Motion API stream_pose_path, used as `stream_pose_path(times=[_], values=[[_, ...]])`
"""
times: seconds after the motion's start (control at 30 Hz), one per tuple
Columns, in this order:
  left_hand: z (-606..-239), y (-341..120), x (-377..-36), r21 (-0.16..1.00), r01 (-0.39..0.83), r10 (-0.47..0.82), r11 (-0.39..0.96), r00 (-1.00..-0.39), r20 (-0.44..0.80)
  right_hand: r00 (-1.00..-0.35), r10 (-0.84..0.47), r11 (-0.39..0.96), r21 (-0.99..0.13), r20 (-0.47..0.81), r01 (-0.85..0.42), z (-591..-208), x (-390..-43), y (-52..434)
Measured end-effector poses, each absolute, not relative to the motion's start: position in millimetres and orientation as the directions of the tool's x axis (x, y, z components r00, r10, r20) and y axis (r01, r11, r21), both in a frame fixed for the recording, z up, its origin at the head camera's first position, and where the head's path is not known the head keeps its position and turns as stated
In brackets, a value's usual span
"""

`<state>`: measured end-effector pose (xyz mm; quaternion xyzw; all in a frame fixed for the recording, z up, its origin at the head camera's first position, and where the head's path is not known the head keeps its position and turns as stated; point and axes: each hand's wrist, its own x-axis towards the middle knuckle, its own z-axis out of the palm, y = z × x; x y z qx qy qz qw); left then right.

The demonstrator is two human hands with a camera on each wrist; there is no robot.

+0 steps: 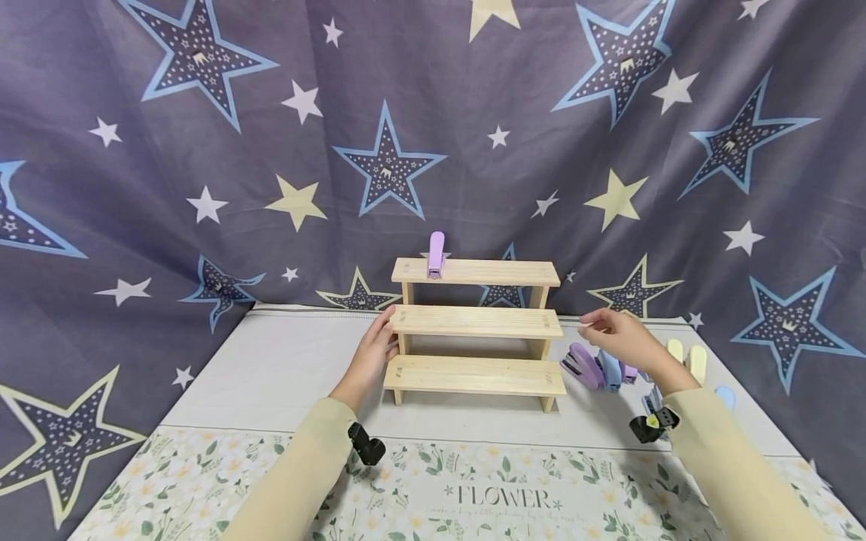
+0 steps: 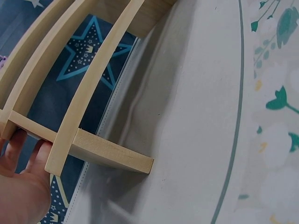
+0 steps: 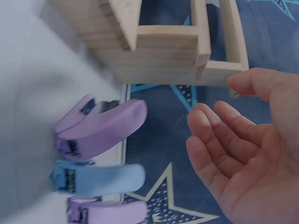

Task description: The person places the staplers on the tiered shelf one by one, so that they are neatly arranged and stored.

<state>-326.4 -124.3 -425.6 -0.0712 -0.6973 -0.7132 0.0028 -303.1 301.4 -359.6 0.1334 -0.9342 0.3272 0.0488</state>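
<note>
A three-step wooden display stand (image 1: 476, 321) stands on the table. My left hand (image 1: 368, 357) holds its left end at the middle step; in the left wrist view the fingers (image 2: 39, 156) curl in at the side panel. A lilac stapler (image 1: 436, 254) stands at the left of the top step. My right hand (image 1: 625, 342) hovers past the stand's right end with fingers loosely bent and nothing in them. Below it, a purple stapler (image 3: 105, 128) with spread arms, a blue stapler (image 3: 100, 177) and another purple stapler (image 3: 110, 212) sit in a row.
Two pale yellow staplers (image 1: 695, 364) and a light blue object (image 1: 725, 397) lie further right, partly behind the right arm. A star-patterned curtain (image 1: 473, 188) hangs right behind the table. Along the front runs a floral mat (image 1: 379, 496) lettered "FLOWER".
</note>
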Motion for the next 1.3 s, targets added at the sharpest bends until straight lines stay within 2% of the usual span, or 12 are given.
stream_pose_path(times=[0.3, 0.73, 1.0, 1.3], values=[[-426.8, -123.8, -326.8, 0.993, 0.108, 0.084, -0.037, -0.99, 0.111, -0.97, -0.192, 0.781, -0.575, 0.148, -0.242, -386.0, -298.9, 317.5], [-428.0, -123.2, -328.4, 0.994, 0.104, 0.083, -0.034, -0.991, 0.107, -0.971, -0.203, 0.744, -0.624, 0.126, -0.237, -413.5, -296.6, 325.7], [-427.7, -122.7, -328.3, 0.995, 0.096, 0.08, -0.014, -0.992, 0.097, -0.975, -0.152, 0.818, -0.532, 0.162, -0.216, -423.4, -296.2, 321.3], [-428.4, -123.6, -328.3, 0.994, 0.107, 0.08, -0.026, -0.991, 0.109, -0.985, -0.104, 0.829, -0.534, 0.141, -0.164, -426.6, -295.9, 320.7]])
